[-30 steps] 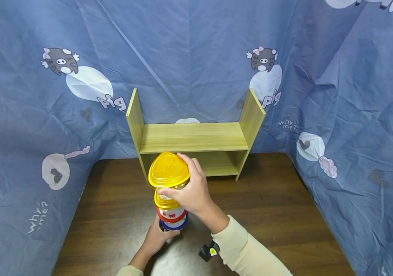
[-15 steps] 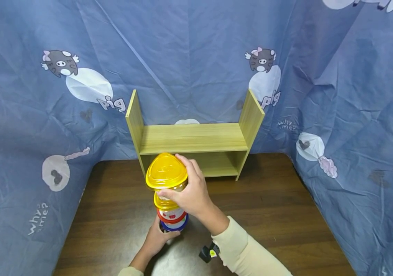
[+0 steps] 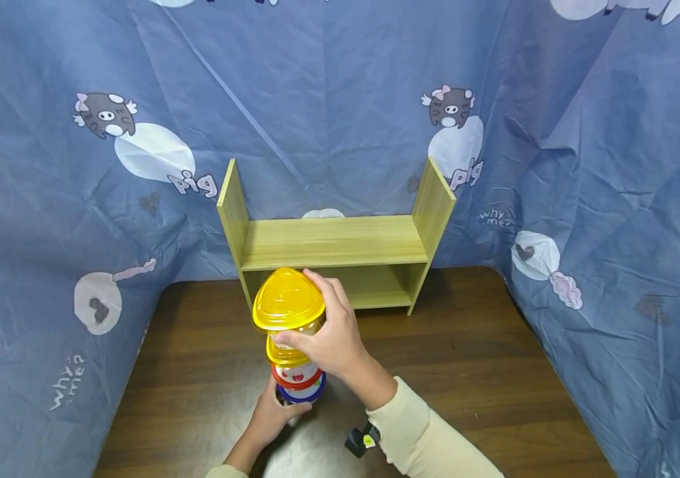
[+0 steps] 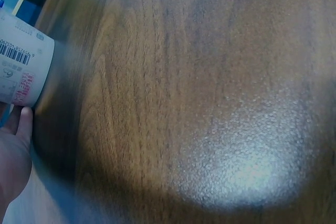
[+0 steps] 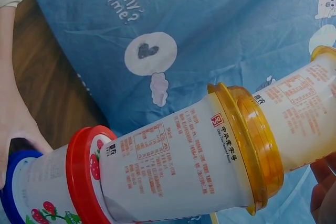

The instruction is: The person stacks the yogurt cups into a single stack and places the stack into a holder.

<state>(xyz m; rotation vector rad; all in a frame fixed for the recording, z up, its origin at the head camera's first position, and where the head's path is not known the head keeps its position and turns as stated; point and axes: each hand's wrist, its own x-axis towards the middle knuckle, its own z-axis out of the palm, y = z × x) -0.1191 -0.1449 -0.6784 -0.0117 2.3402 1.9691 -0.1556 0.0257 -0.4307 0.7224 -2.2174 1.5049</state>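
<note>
Wood-grain counter [image 3: 447, 385] has four-cup stack [image 3: 289, 356] in front of shelf [image 3: 334, 242], left hand [image 3: 269, 413] gripping blue-lidded bottom cup [image 4: 22, 59], right hand [image 3: 338, 334] gripping yellow-lidded top cup [image 3: 288, 302]; probably best steadied low and centered before release.

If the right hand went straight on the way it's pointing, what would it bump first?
Past the top cup it holds, the right hand would probably bump the shelf first, though how high it would hit is hard to tell.
</note>
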